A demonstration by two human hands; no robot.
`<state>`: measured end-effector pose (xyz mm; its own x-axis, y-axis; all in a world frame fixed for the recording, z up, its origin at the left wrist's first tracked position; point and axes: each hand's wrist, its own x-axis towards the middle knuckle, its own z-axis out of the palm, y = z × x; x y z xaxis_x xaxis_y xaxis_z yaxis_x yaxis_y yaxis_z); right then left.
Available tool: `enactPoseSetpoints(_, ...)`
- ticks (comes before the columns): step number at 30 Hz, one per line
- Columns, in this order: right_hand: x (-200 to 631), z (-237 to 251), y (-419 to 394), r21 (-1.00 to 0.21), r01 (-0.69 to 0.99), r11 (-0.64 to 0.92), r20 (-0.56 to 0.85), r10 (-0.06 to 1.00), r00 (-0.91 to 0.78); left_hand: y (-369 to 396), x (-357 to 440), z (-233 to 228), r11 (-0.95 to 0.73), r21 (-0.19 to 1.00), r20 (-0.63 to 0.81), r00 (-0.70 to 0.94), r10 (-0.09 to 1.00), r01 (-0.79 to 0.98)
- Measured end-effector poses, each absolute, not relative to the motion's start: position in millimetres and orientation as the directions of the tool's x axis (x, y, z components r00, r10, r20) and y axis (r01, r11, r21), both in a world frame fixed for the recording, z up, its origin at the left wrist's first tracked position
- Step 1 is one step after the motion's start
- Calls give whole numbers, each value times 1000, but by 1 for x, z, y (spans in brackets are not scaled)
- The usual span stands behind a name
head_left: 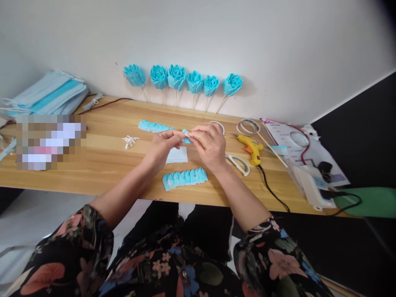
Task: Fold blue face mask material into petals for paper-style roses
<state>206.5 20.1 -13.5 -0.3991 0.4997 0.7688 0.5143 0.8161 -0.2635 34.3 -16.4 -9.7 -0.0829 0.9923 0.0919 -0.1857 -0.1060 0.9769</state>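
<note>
My left hand (163, 147) and my right hand (210, 144) meet over the middle of the table, both pinching a small folded piece of blue fabric (186, 139) between the fingertips. Something small and white shows at its top; its kind is unclear. Beneath the hands lies a white rectangular sheet (177, 155). A pleated blue strip (185, 178) rests nearer the front edge, and another pleated blue strip (154, 126) lies behind my left hand. To the left is a small pile of short white pieces (130, 142).
Several blue fabric flowers (176, 78) on sticks lean against the wall. On the right are scissors (239, 163), a yellow glue gun (252, 148) with a black cord, tape rolls (248, 126) and a power strip (317, 189). Stacked face masks (51, 94) lie at the left.
</note>
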Motion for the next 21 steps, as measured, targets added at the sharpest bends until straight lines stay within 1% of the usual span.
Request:
enactPoseSetpoints(2, 206, -13, 19, -289, 490, 822, 771, 504, -390, -18, 35, -9, -103, 977, 89, -83, 993, -188)
enactPoseSetpoints(4, 205, -12, 18, -358, 454, 815, 776, 531, -341, -19, 36, -8, -99, 977, 81, -102, 991, -189)
enactPoseSetpoints(7, 204, -13, 18, -546, 343, 764, 753, 627, -199, -20, 36, -7, -94, 976, 68, -138, 988, -198)
enactPoseSetpoints(8, 203, -14, 18, -628, 283, 725, 717, 681, -151, -21, 36, -6, -94, 976, 65, -146, 987, -197)
enactPoseSetpoints(10, 201, -18, 20, -781, 142, 608, 602, 794, -90, -21, 35, -6, -98, 978, 69, -163, 984, -181)
enactPoseSetpoints(12, 199, -21, 22, -875, 23, 484, 481, 873, -77, -22, 35, -7, -108, 981, 79, -175, 981, -164)
enactPoseSetpoints(15, 198, -22, 24, -917, -69, 392, 397, 915, -75, -21, 34, -10, -121, 978, 90, -181, 979, -168)
enactPoseSetpoints(18, 198, -19, 23, -930, -95, 354, 362, 927, -93, -21, 34, -11, -122, 976, 87, -187, 978, -181)
enactPoseSetpoints(21, 198, -16, 21, -942, -121, 314, 329, 936, -127, -23, 34, -9, -120, 980, 85, -209, 974, -156)
